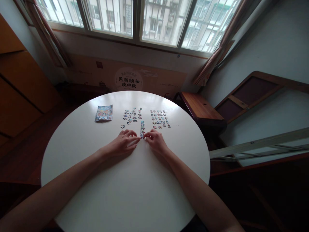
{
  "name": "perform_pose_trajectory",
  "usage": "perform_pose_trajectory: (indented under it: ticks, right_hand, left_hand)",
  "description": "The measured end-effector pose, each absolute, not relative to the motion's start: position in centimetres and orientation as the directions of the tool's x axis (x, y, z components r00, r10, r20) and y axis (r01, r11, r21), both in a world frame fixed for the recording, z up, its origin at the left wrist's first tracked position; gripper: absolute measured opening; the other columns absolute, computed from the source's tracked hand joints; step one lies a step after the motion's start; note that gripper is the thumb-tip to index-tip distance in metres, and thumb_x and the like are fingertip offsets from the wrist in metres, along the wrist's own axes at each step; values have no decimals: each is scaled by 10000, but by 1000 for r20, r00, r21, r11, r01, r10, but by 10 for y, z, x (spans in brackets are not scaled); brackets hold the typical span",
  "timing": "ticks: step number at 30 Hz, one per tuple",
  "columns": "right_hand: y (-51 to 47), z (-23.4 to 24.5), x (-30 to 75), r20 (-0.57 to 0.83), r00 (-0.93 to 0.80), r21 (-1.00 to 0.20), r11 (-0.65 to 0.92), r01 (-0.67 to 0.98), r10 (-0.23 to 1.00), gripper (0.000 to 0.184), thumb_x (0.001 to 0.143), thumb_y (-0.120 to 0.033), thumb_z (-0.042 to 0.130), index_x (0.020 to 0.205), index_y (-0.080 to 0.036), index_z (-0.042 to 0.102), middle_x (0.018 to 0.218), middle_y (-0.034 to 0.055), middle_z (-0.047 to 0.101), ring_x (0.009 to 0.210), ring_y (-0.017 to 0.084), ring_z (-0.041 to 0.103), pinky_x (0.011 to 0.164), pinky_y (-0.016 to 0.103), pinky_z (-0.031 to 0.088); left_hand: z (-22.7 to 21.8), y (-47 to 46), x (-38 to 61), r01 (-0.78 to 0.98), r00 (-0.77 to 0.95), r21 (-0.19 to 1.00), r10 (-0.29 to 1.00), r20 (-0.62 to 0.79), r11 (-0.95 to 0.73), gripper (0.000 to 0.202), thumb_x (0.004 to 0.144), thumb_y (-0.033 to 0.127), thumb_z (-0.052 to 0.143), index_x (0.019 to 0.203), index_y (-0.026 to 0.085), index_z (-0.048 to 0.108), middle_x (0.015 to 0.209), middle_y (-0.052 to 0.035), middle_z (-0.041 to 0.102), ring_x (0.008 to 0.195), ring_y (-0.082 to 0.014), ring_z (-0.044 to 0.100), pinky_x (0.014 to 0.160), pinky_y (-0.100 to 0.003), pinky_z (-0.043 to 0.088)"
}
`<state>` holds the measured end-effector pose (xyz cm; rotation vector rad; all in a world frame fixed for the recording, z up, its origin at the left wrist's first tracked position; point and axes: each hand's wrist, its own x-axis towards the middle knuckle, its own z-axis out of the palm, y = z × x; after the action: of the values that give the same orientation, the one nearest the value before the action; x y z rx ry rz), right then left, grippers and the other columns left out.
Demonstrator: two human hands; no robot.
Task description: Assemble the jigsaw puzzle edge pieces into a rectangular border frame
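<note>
A narrow strip of joined jigsaw pieces (142, 127) lies on the white round table (135, 187), between my two hands. My left hand (126, 140) rests on the tabletop with its fingers apart, the index fingertip touching the strip's lower left corner. On the other side, my right hand (155, 140) has its fingers curled and pinched at the strip's lower right corner, on a small jigsaw piece mostly hidden by the fingertips. Loose jigsaw pieces (130, 115) lie scattered beyond my left hand. Beyond my right hand, more loose pieces (158, 113) sit in rough rows.
A colourful printed picture packet (104, 113) lies at the table's far left. Past the right edge stands a wooden stool or bench (201, 106). Barred windows (164, 19), a printed board (129, 77) and curtains (212, 61) are beyond the table; an orange cabinet (21, 74) is at left.
</note>
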<state>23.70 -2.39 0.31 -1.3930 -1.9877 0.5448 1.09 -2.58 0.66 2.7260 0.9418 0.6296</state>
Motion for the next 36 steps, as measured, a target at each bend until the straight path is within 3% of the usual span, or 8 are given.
perform_pose_trajectory:
  ticks: [15,20,23,25,36]
  right_hand:
    - [-23,4,237,249,-250,-648,353,675,936,209,778,-102,600,832,-234,754,781,2,625,687,117,553,712,249,405]
    - [-24,6,237,255,-253,-637,359,682,933,198,781,-101,605,830,-230,747,789,3,631,697,118,556,725,250,403]
    - [-25,7,237,245,-255,-642,353,680,935,201,785,-94,602,833,-229,744,798,4,633,701,118,557,727,251,401]
    - [-25,8,237,244,-256,-645,354,677,935,203,786,-93,601,835,-230,742,806,4,635,706,119,557,732,252,401]
    - [-24,7,237,238,-253,-644,347,682,938,200,783,-104,603,836,-231,748,793,6,626,716,123,552,741,255,402]
  left_hand:
    - [7,-25,11,548,701,298,624,346,-781,370,905,307,545,1273,313,583,1085,-66,576,1032,-220,481,975,-402,350]
    - [7,-24,11,553,682,316,637,360,-771,346,903,272,532,1239,255,614,842,-32,579,795,-156,510,803,-295,415]
    - [6,-24,11,535,690,355,639,341,-767,364,910,245,502,1261,216,597,624,38,512,586,-107,448,663,-237,386]
    - [5,-24,11,529,694,359,636,338,-769,371,904,240,503,1262,215,596,571,56,490,543,-98,430,635,-227,371]
    - [9,-26,13,507,694,409,641,328,-759,264,931,288,480,1033,202,709,676,-11,635,601,-109,526,661,-232,393]
